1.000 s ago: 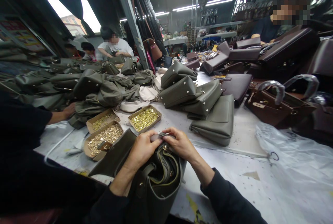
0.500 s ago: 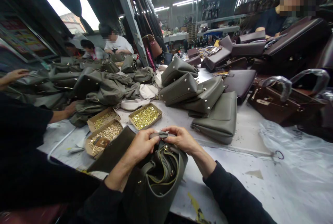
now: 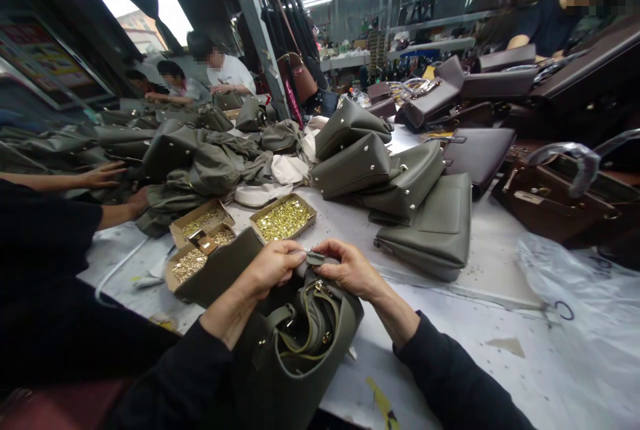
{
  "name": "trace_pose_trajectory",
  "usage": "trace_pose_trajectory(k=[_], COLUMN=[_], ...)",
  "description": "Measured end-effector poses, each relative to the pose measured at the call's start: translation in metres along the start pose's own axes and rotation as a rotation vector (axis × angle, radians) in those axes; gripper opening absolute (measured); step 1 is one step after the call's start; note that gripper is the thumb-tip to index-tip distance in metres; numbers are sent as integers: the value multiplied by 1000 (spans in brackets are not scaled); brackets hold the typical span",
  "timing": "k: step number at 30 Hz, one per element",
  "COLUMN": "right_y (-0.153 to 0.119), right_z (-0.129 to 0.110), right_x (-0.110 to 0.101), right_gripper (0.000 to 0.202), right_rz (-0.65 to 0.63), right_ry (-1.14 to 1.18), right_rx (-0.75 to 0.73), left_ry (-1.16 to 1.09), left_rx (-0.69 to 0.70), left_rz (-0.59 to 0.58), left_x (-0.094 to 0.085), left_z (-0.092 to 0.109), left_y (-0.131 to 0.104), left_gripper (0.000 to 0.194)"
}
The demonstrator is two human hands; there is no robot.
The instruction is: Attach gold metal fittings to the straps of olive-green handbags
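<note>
A dark green bag (image 3: pixel 295 377) stands upright at the table's front edge, its top open and a zipped lining with gold zips showing. At its far rim a small green tab (image 3: pixel 315 259) sticks up. My right hand (image 3: pixel 350 270) pinches this tab between thumb and fingers. My left hand (image 3: pixel 275 267) is closed beside it, thumb against fingers, on something small I cannot make out. The bag's wide flap (image 3: pixel 220 267) spreads to the left, under my left forearm.
Boxes of gold hardware (image 3: pixel 283 219) lie beyond the flap. Green bags (image 3: pixel 430 230) are stacked behind to the right, brown bags (image 3: pixel 550 197) farther right, clear plastic (image 3: pixel 590 303) at right. A co-worker's hands (image 3: pixel 103 175) touch green bags at left.
My left hand has shifted slightly back from the tab. The flap's end has risen over the nearer hardware box. The co-worker's raised hand has come down onto the bags.
</note>
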State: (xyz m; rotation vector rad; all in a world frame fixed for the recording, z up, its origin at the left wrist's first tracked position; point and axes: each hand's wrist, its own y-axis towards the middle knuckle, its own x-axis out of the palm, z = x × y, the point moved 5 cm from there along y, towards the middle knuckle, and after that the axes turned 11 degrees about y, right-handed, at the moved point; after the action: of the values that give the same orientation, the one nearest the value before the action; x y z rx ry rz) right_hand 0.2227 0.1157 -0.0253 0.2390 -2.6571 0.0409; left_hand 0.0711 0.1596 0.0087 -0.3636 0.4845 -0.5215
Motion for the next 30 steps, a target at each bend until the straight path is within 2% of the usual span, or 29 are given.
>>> trace_pose_trajectory(k=[4,10,17,21,26,30], right_y=[4,9,17,25,47,60], right_z=[4,19,26,28,24,17], right_x=[2,-2,-2,-3,-1,1], right_gripper=[27,33,40,44,40,38], right_rz=[-31,-20,21,18,-62,-126], right_ry=[17,132,170,174,113,107], right_rx=[9,109,141,178,291,325], left_ry=[-98,-244,-405,-463,-533,-573], left_rx=[-35,-105,-124,-121,-80,-39], left_rz=[-62,-153,-178,-143,-27,15], left_x=[-4,-1,-4,-4,0,3], left_z=[-8,-22,-32,-36,-42,-44], left_y=[5,13,22,21,14,7], left_gripper=[33,33,28,21,14,18])
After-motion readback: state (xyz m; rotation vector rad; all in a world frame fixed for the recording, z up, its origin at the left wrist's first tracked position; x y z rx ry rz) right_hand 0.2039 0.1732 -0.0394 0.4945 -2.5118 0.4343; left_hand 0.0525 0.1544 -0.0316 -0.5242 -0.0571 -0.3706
